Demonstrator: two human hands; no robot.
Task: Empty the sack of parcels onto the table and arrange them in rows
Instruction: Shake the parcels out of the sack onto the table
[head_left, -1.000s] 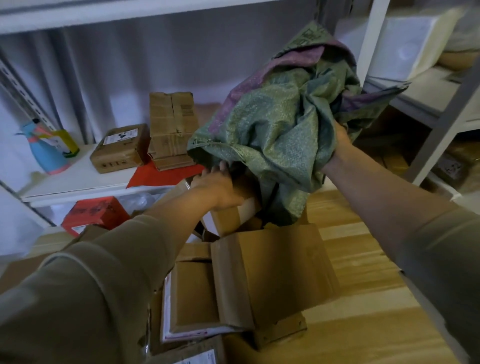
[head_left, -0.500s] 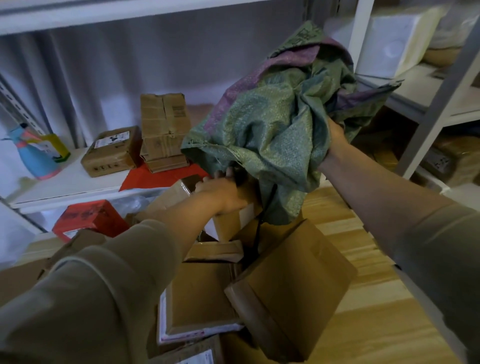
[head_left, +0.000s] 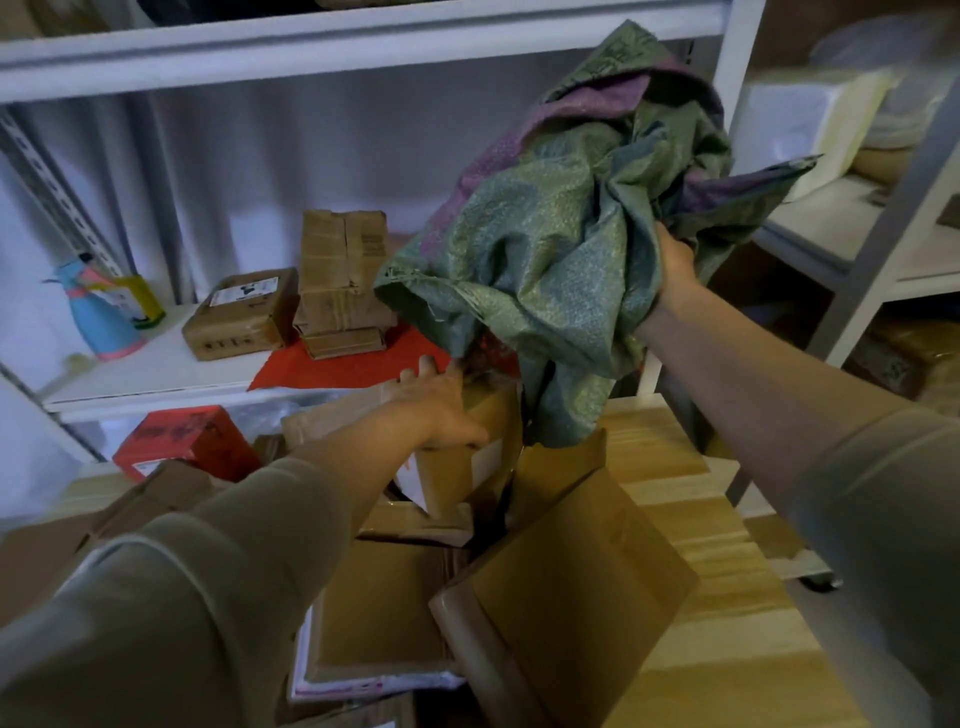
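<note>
Green sack (head_left: 561, 244) hangs bunched in the right hand (head_left: 674, 260); the left hand (head_left: 441, 402) lies flat on a box (head_left: 467, 457).

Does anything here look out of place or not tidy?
Yes. The parcels on the table lie in a heap, not rows; one big box is tilted. The right hand holds the crumpled sack above them.
</note>
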